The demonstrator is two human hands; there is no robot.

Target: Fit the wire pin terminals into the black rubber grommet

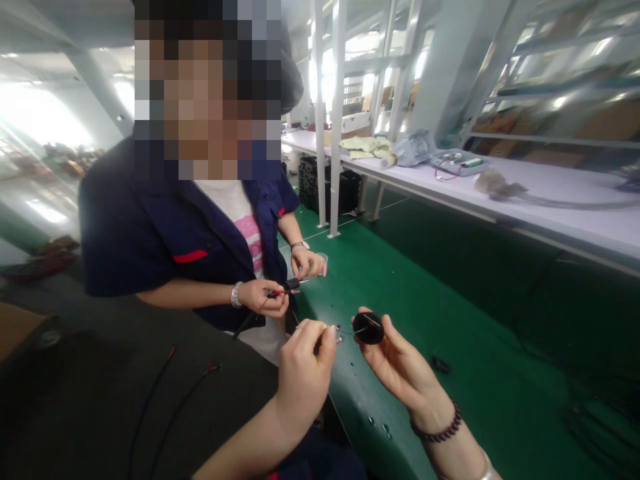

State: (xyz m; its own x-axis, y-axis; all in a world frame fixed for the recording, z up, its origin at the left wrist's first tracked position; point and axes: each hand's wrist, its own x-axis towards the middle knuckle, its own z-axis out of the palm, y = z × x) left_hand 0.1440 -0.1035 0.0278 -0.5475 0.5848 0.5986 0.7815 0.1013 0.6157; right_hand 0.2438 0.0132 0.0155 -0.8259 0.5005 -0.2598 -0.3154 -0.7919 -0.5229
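My left hand (306, 373) is closed in a pinch, thumb against fingertips, in the lower middle of the head view. Small shiny bits show at its fingertips, too small to name. A thin wire-like strand runs from there towards a black round disc (369, 328). My right hand (397, 367) grips this disc by its rim between thumb and fingers, its face turned towards me. Across the face lies a thin pale line, perhaps a pin or a reflection. Both hands are raised above a green surface (357, 407) with several small dark pieces on it.
Opposite, a co-worker in a dark blue shirt (165, 220) holds a black connector (291, 285) with a red wire. A clear cup (323, 262) is by their other hand. Black cables (175, 413) lie at left. A white bench (440, 183) carries cloth and a tray at right.
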